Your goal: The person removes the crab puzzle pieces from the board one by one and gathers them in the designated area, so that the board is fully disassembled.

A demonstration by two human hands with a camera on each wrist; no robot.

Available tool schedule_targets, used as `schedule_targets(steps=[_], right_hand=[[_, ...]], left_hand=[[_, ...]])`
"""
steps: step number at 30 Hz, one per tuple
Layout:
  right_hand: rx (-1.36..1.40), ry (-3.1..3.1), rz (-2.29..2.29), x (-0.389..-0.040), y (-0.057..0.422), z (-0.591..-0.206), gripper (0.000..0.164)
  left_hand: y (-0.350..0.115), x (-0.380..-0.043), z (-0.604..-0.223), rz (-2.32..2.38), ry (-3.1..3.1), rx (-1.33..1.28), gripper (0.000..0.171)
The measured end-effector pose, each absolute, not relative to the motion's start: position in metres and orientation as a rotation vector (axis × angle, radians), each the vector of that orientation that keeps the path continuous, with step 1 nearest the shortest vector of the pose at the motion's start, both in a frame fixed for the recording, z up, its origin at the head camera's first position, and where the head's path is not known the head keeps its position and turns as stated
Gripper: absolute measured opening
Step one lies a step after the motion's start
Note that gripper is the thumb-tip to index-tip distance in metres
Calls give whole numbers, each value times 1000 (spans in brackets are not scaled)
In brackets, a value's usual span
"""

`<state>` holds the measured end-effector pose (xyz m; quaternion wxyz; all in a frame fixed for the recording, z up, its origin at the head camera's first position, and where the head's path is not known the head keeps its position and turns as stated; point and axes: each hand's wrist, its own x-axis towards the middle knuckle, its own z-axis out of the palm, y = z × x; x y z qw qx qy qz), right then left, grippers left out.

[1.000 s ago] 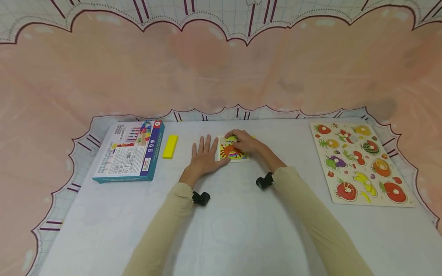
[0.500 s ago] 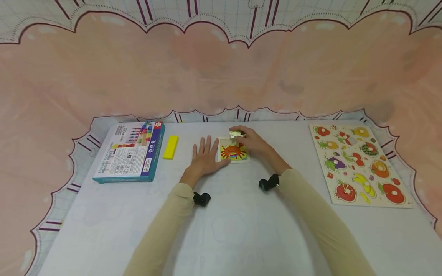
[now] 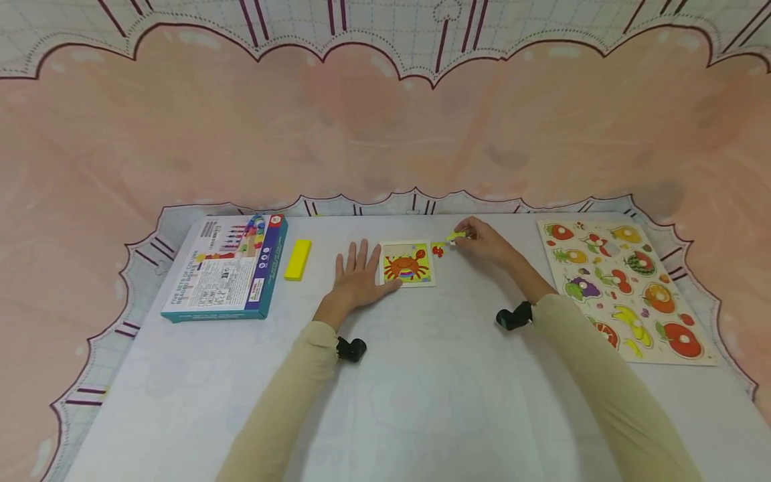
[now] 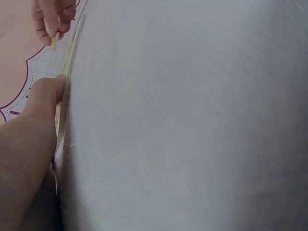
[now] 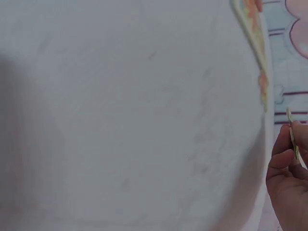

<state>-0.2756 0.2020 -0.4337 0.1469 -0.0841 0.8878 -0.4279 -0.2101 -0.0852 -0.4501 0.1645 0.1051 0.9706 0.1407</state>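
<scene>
With 12 o'clock pointing away from the person, the right hand [image 3: 486, 242] is pinching a yellow-green puzzle piece [image 3: 454, 235] at about 2 o'clock from the crab board [image 3: 400, 249], near the far edge of the table [image 3: 385, 402]. The left hand [image 3: 358, 281] is lying flat at 8 o'clock, fingers spreading, its thumb resting on the board. A red piece [image 3: 438, 250] is sitting just beside the board at 2 o'clock; whether they are touching is hard to tell. White tabletop is stretching toward 6 o'clock between the sleeves. At 9 o'clock a yellow block [image 3: 298, 260] and then a box [image 3: 225, 268] are bounding the space; at 3 o'clock a fruit board [image 3: 629, 288] is doing so, the right sleeve covering its near-left corner. The left-wrist view is showing the crab board edge-on under the thumb; the right-wrist view is showing the pinched piece as thin, the border cutting off that hand.
</scene>
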Motion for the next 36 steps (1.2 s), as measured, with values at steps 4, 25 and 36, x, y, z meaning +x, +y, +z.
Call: schedule_targets(steps=[4,25,36], right_hand=[[-213,2570,-1188,-273,208,-440,32],[-312,2783,-841,-274,196,-442,22],[-352,2821,-998,-273,193,-441,23]], left_hand=[[-86,-210,-452,400,2767,299,95],[-86,-209,-452,395,2772,302,95],[-86,-211,-451,395,2766,304,95]])
